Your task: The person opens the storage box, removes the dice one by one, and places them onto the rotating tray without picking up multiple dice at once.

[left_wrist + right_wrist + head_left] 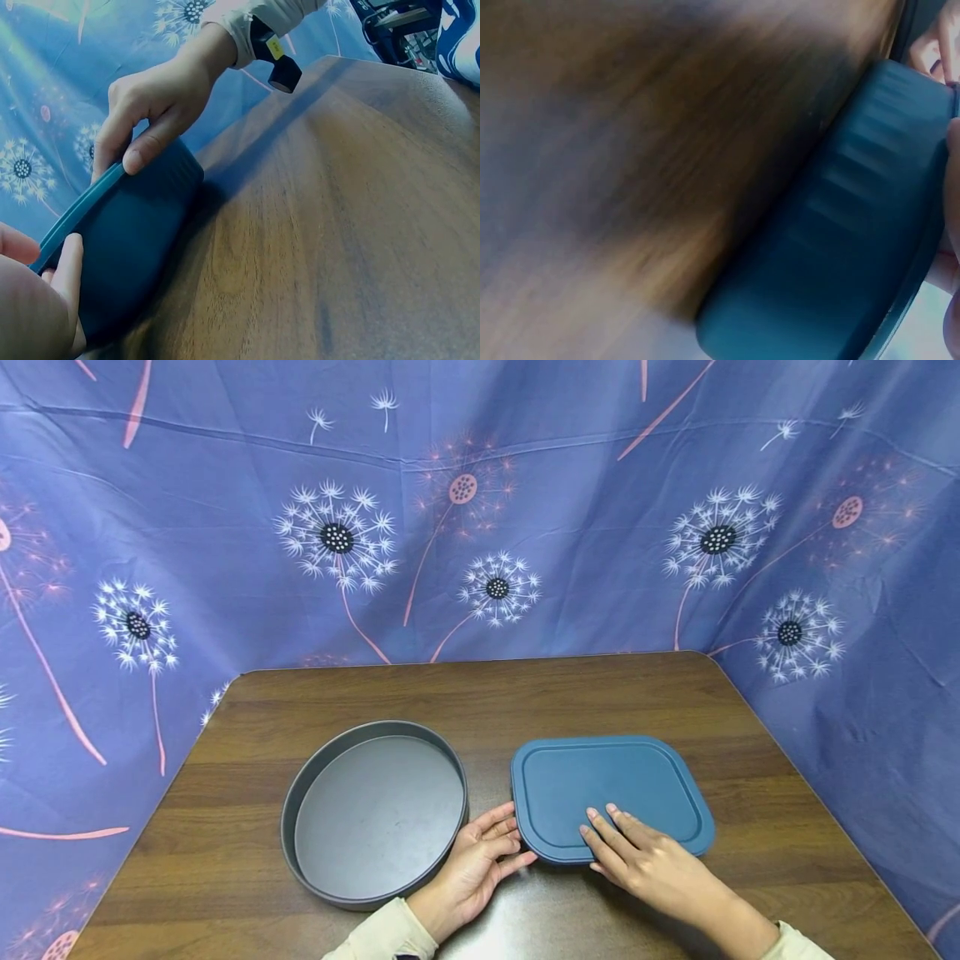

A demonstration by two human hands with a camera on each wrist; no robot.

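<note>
Blue lid (600, 777) on dark container (135, 247), on wooden table (487, 697), right of round grey pan (378, 818). Pinching lid's near edge with right hand (652, 864), thumb opposite fingers — touching container's left end with left hand (472, 868), fingers nearly straight, loosely spread.

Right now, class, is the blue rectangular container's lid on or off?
On: the blue lid spans the container, its rim running along the container's top edge. Whether it is sealed, I cannot tell.
</note>
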